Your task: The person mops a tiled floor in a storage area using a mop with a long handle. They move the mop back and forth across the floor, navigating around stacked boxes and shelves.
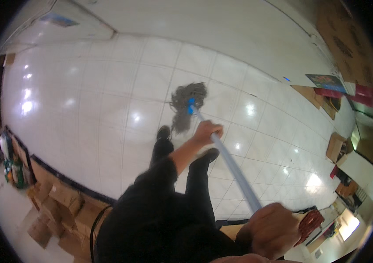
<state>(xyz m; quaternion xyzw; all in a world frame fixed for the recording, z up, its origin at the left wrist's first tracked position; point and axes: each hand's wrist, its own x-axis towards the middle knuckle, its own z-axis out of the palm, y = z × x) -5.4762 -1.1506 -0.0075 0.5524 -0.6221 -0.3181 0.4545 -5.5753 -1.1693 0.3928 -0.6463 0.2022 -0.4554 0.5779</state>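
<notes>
A mop with a light grey-blue handle (234,168) slants from the lower right up to the middle of the view. Its grey string head (188,96) lies spread on the white tiled floor, joined to the handle by a bright blue socket. My left hand (208,133) is wrapped round the lower part of the handle, a short way above the mop head. Near the handle's top end, my right hand (274,230) grips it close to my body; this hand is slightly blurred. My dark shoes stand just behind the mop head.
White tiles (103,109) reflect the lights. A pale wall (186,19) bounds the floor ahead. Cardboard boxes (63,195) are stacked behind me at left, beside a dark-edged panel. Another open carton (336,147) sits at the right, near a leaning picture board (325,82).
</notes>
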